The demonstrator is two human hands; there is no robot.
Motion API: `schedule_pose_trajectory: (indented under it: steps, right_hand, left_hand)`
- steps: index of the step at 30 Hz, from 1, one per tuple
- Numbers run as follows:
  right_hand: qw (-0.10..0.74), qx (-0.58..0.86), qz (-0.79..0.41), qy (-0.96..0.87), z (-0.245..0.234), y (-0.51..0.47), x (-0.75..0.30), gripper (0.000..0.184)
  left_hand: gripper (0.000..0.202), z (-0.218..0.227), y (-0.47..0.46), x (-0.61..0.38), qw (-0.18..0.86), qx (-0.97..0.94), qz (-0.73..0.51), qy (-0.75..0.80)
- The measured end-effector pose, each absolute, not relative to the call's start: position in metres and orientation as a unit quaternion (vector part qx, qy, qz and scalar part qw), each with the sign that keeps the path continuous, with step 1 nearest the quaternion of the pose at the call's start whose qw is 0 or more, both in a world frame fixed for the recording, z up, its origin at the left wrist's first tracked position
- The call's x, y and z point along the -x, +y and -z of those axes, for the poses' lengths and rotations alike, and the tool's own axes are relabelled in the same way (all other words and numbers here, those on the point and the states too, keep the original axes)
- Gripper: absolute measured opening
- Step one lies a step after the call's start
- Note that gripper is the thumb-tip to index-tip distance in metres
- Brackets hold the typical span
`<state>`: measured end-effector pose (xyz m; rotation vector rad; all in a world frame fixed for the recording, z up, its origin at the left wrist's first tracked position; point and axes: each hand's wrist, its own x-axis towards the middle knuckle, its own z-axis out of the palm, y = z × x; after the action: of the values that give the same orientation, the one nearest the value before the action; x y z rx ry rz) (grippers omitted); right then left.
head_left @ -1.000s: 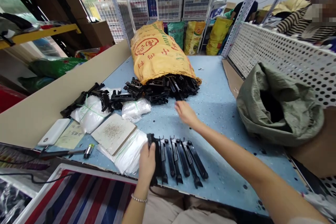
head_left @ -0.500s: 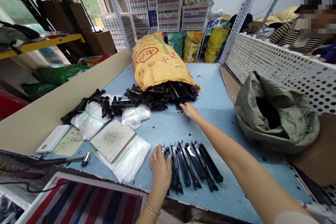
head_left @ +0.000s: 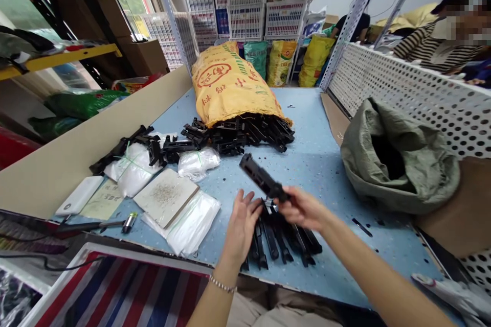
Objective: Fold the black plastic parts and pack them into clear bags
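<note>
My right hand grips a long black plastic part by its near end, tilted up over the blue table. Beside it, my left hand is raised with fingers apart and holds nothing. Below both hands lies a row of several similar black parts, side by side and partly covered by my hands. More black parts spill from the mouth of a yellow woven sack at the far side of the table.
Left on the table are bundles of clear plastic bags, a dusty square board, a white device and a hammer. A grey-green sack stands at the right by a perforated panel. A person in stripes sits beyond.
My right hand has come back from the sack's mouth with a black part in it. My left hand has lifted off the row and opened.
</note>
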<state>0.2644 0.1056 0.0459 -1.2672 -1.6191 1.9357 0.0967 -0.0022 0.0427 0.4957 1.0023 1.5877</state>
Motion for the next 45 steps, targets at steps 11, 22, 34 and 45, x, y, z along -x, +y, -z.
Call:
schedule_pose_trajectory:
  steps: [11, 22, 34, 45]
  right_hand:
    - [0.263, 0.303, -0.244, -0.883, -0.087, 0.066, -0.244, 0.041]
    - [0.155, 0.224, -0.413, -0.869, -0.06, 0.005, -0.233, 0.036]
    - [0.164, 0.423, -0.186, -0.872, -0.029, 0.013, -0.264, 0.029]
    - [0.154, 0.382, -0.088, -0.907, -0.033, 0.022, -0.291, 0.053]
  left_hand:
    - [0.042, -0.06, -0.038, -0.109, 0.68, -0.165, -0.584, 0.412]
    - [0.056, -0.06, -0.038, -0.084, 0.584, -0.166, -0.617, 0.501]
    - [0.052, -0.006, -0.043, -0.038, 0.305, -0.296, -0.515, 0.744]
    - [0.045, -0.022, -0.042, -0.048, 0.611, -0.256, -0.49, 0.567]
